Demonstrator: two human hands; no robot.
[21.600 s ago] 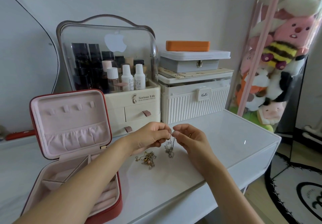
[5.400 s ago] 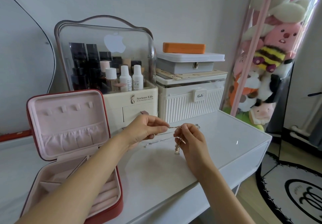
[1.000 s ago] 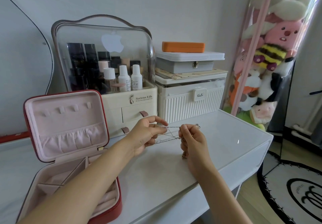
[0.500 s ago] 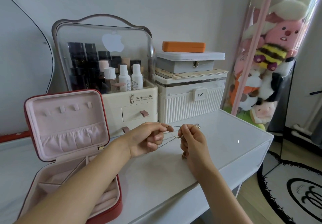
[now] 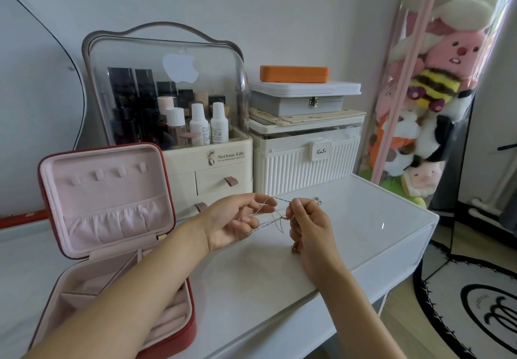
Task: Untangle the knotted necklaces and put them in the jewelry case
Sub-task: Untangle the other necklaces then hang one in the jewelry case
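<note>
1. Stretching between two hands, the thin silver chains (image 5: 272, 214) hang above the middle of the white worktop (image 5: 363, 219), crossing each other in the gap between the fingers.
2. The left hand (image 5: 232, 224) is turned palm-up and pinches one end of the chains between thumb and forefinger; a lower strand runs across its other fingers, which are loosely curled.
3. The right hand (image 5: 310, 227) is clenched on the other end, its thumb and forefinger pinching the strands where they meet.
4. A small sparkly piece (image 5: 317, 200) sticks out just behind the right knuckles, and a bit of gold-coloured chain (image 5: 295, 246) dangles under that hand, close above the worktop. How the strands are knotted is too fine to tell.
5. The red case (image 5: 179, 333) sits at the worktop's front left corner, with its lid (image 5: 106, 199) up and tilted back, and its pink lining showing. The left forearm crosses over its tray, so part of the compartments is hidden; I can see no jewellery in the parts that show.
6. Along the back edge stands a clear-domed organiser (image 5: 167, 107) full of bottles, with drawers below.
7. Just beside it, to the right, is a ribbed cream box (image 5: 307, 160) carrying a grey box (image 5: 299, 104), a white lid and an orange box (image 5: 293, 74) stacked on top.
8. Off the right back corner, a clear tube (image 5: 436, 93) holds plush toys.
9. A black-and-white rug (image 5: 475, 302) lies on the floor to the right.
</note>
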